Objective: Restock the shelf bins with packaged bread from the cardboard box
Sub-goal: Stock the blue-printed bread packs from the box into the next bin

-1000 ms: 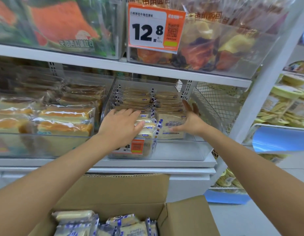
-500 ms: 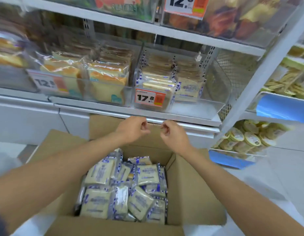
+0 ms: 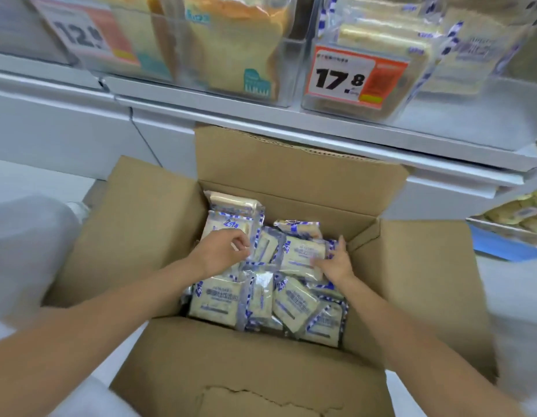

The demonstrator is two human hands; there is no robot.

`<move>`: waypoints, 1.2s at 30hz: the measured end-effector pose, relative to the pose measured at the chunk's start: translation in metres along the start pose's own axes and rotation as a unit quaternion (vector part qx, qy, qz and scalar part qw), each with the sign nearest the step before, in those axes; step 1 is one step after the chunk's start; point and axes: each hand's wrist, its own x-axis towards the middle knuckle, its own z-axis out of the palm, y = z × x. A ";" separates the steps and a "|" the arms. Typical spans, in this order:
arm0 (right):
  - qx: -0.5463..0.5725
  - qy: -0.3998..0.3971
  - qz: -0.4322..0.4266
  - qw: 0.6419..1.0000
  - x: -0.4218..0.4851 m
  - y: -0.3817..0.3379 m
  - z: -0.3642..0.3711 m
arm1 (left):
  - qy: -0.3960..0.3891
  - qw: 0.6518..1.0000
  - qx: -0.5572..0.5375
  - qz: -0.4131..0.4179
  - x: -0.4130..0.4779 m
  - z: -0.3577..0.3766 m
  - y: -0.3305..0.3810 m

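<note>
An open cardboard box (image 3: 294,167) stands on the floor below the shelf, holding several blue-and-white bread packs (image 3: 219,299). Both my hands are down inside it. My left hand (image 3: 220,254) has its fingers pinched on the edge of a pack (image 3: 223,225) at the back left of the pile. My right hand (image 3: 336,261) grips the right edge of another pack (image 3: 302,254) in the middle. Above, a clear shelf bin (image 3: 393,106) with a 17.8 price tag (image 3: 354,76) holds the same kind of bread packs (image 3: 384,34).
The neighbouring clear bin (image 3: 287,94) to the left holds larger toast loaves (image 3: 237,52) and carries a 12.8 tag (image 3: 86,34). The white shelf edge (image 3: 321,136) overhangs the box's rear flap. A lower side rack (image 3: 514,224) with snacks sits at the right.
Both hands have dropped from the shelf bin, past the box's rear flap, into the box and closed on packs. My view has tilted down and closer to the box.
</note>
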 end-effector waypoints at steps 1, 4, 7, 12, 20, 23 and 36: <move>0.027 0.009 0.026 0.999 0.001 -0.001 0.002 | 0.002 1.000 -0.013 -0.003 0.001 0.004 0.001; -0.018 -0.040 0.084 0.995 -0.007 -0.007 0.001 | -0.001 0.999 -0.041 -0.027 0.001 0.016 0.004; -0.025 -0.073 0.052 0.996 -0.029 -0.035 -0.006 | 0.005 0.996 -0.069 -0.059 0.000 0.022 0.005; 0.009 -0.141 -0.056 0.988 -0.078 -0.086 -0.039 | 0.032 0.982 -0.156 -0.103 -0.002 0.019 0.029; -0.050 -0.258 -0.070 0.962 -0.100 -0.071 -0.048 | -0.035 0.958 -0.224 -0.174 0.001 0.017 0.013; -0.174 -0.221 -0.053 0.958 -0.084 -0.042 -0.034 | -0.016 0.950 -0.264 -0.168 -0.001 0.003 -0.012; -0.231 -0.241 -0.021 0.942 -0.067 0.013 0.003 | -0.019 0.887 -0.413 -0.208 -0.016 0.007 -0.041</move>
